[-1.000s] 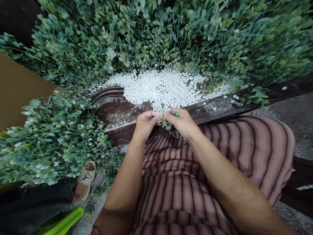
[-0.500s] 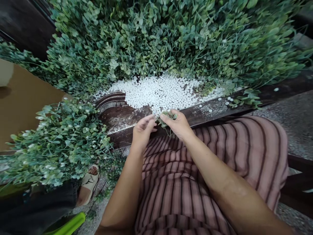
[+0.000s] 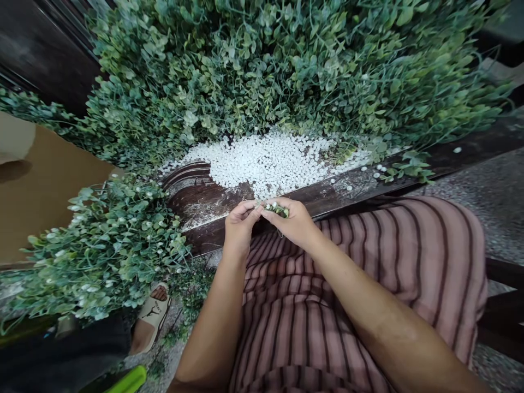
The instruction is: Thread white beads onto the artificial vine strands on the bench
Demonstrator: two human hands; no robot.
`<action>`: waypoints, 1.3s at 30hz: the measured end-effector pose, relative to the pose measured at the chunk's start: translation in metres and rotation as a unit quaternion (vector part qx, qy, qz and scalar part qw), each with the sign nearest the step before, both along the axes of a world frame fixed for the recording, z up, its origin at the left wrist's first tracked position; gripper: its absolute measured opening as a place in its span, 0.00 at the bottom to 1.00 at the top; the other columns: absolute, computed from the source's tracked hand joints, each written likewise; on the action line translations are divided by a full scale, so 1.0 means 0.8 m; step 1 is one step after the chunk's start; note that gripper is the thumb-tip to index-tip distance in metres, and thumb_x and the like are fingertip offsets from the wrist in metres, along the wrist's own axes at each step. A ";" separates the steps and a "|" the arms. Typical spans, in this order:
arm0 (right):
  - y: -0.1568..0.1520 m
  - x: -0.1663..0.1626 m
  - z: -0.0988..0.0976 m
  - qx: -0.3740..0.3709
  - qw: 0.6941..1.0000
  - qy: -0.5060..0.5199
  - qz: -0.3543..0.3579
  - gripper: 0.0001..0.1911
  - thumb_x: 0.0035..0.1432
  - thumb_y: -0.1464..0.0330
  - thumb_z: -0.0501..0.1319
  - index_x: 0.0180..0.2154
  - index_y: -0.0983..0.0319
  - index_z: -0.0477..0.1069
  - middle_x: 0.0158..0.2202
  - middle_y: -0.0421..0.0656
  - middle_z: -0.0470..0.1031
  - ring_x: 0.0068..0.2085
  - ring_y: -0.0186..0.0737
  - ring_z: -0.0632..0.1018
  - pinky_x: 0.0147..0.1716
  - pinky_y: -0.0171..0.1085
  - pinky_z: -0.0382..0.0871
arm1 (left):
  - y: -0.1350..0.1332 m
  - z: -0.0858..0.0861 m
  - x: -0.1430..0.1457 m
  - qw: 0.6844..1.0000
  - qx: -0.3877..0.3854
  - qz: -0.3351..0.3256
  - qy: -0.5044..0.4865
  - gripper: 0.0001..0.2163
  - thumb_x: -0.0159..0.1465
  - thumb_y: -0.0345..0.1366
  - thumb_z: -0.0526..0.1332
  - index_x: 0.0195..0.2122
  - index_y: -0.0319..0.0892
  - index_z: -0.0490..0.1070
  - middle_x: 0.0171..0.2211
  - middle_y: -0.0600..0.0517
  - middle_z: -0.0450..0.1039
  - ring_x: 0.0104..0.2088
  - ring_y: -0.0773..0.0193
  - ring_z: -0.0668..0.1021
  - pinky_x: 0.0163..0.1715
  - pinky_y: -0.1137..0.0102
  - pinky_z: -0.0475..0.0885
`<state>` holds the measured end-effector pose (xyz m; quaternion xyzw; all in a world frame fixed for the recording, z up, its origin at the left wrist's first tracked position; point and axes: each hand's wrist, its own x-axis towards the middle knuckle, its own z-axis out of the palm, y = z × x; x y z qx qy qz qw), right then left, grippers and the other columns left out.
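So the sprig (image 3: 280,210) is up between both hands, just over the near edge of the worktop (image 3: 200,206), close to the white beads (image 3: 268,164). Right hand (image 3: 298,222) has it pinched, thumb against fingers; left hand (image 3: 238,228) is pinching the other end, leaf or bead, too tiny to tell. I'd guess it's super light, bendy stem, floppy leaves, not slippery, leaves maybe easy to pull off, so grab the stem. Looks-wise: small, dull green, couple of white dots.

Speckled grey floor (image 3: 501,204) at right — dark furniture (image 3: 45,54) upper left
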<state>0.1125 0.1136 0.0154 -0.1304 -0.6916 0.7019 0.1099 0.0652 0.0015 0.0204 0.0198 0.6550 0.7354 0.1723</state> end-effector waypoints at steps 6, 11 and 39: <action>0.010 0.002 -0.006 0.148 0.988 0.012 -0.051 0.07 0.50 0.66 0.58 0.23 0.62 0.66 0.26 0.42 0.65 0.33 0.40 0.69 0.36 0.38 0.64 | -0.009 0.003 -0.022 0.973 -0.189 -0.014 0.134 0.09 0.53 0.36 0.62 0.35 0.43 0.76 0.34 0.51 0.70 0.30 0.70 0.71 0.31 0.73 0.68; 0.018 0.001 -0.009 0.147 0.987 0.023 -0.063 0.06 0.50 0.65 0.56 0.27 0.62 0.65 0.31 0.44 0.66 0.36 0.41 0.69 0.39 0.39 0.64 | -0.006 -0.007 -0.051 0.885 -0.398 -0.053 0.234 0.08 0.53 0.31 0.62 0.34 0.43 0.77 0.31 0.52 0.68 0.29 0.67 0.70 0.37 0.69 0.67; 0.021 -0.004 -0.003 -0.051 0.994 -0.058 -0.075 0.14 0.41 0.60 0.62 0.21 0.64 0.66 0.22 0.39 0.66 0.23 0.31 0.64 0.23 0.33 0.60 | 0.004 0.002 -0.055 0.993 -0.109 -0.030 0.039 0.04 0.50 0.31 0.64 0.27 0.40 0.72 0.21 0.55 0.68 0.23 0.72 0.68 0.28 0.75 0.64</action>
